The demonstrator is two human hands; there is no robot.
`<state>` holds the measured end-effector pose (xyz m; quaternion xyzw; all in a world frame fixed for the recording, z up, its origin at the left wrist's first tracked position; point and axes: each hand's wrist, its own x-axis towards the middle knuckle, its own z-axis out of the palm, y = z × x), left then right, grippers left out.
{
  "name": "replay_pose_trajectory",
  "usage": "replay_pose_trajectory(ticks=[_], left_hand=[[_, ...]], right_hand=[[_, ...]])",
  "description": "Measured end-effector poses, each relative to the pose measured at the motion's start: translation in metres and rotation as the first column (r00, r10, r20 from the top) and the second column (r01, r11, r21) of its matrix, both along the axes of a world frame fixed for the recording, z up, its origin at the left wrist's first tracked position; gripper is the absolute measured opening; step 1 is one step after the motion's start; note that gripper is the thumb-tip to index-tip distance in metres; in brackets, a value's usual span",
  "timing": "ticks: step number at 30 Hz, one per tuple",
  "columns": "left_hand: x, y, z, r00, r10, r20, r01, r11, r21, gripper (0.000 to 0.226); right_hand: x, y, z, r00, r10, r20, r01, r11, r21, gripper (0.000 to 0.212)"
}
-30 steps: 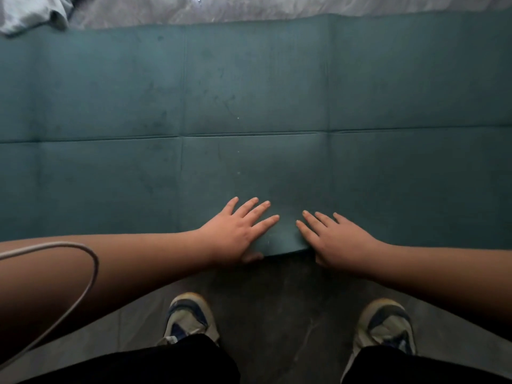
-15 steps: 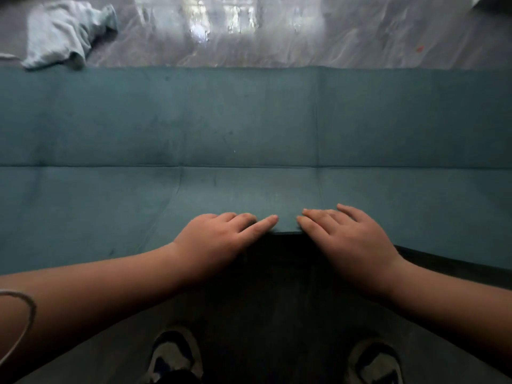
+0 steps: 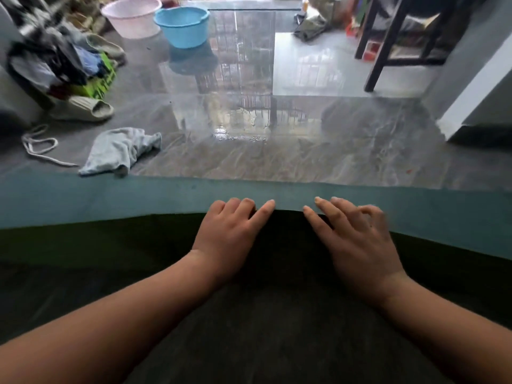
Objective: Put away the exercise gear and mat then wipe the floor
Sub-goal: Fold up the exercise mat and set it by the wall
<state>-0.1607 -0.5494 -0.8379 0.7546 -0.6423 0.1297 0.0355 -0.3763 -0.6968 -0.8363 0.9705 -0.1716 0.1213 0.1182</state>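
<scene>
A teal exercise mat [image 3: 110, 200] lies across the grey floor, its near edge lifted and folded away from me so the dark underside [image 3: 83, 245] faces up. My left hand [image 3: 230, 234] grips that lifted edge near the middle, fingers curled over the top. My right hand [image 3: 357, 239] holds the same edge a little to the right, fingers over it and slightly blurred. Both thumbs are hidden under the mat. A crumpled light grey cloth [image 3: 119, 151] lies on the floor just beyond the mat's far edge, at the left.
The glossy tiled floor [image 3: 277, 151] stretches ahead. A blue basin [image 3: 181, 24] and a pink basin [image 3: 131, 16] stand at the back. Clothes [image 3: 61, 62], a slipper [image 3: 83, 109] and a white cord [image 3: 38, 146] crowd the left. Dark chair legs [image 3: 388, 42] and a wall corner [image 3: 476, 87] are at the right.
Both hands have lifted the mat's near edge and carried it forward, folding it over; only a narrow teal strip shows now. My view has tilted up, revealing the room.
</scene>
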Motion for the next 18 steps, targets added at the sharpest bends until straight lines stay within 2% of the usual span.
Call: replay_pose_trajectory(ticks=[3, 6, 10, 14, 18], left_hand=[[0.017, -0.027, -0.006, 0.997, 0.065, 0.030, -0.066, 0.997, 0.028, 0.063], [0.033, -0.049, -0.010, 0.992, 0.126, 0.028, -0.128, 0.985, 0.113, 0.070], [0.039, -0.067, -0.033, 0.976, 0.215, -0.030, -0.207, 0.966, 0.156, 0.069], [0.031, -0.058, -0.080, 0.973, 0.189, -0.133, -0.163, 0.969, 0.187, 0.065], [0.023, -0.040, -0.124, 0.959, 0.206, -0.194, -0.143, 0.944, 0.296, 0.066]], right_hand=[[0.019, -0.014, -0.007, 0.990, -0.085, -0.111, 0.083, 0.996, -0.023, 0.079], [0.032, -0.024, -0.027, 0.970, -0.129, -0.208, 0.136, 0.990, 0.021, 0.089], [0.043, -0.028, -0.061, 0.952, -0.190, -0.239, 0.226, 0.965, 0.131, 0.077], [0.049, -0.026, -0.093, 0.946, -0.218, -0.239, 0.269, 0.941, 0.205, 0.070], [0.053, -0.029, -0.119, 0.933, -0.255, -0.253, 0.314, 0.922, 0.228, 0.065]])
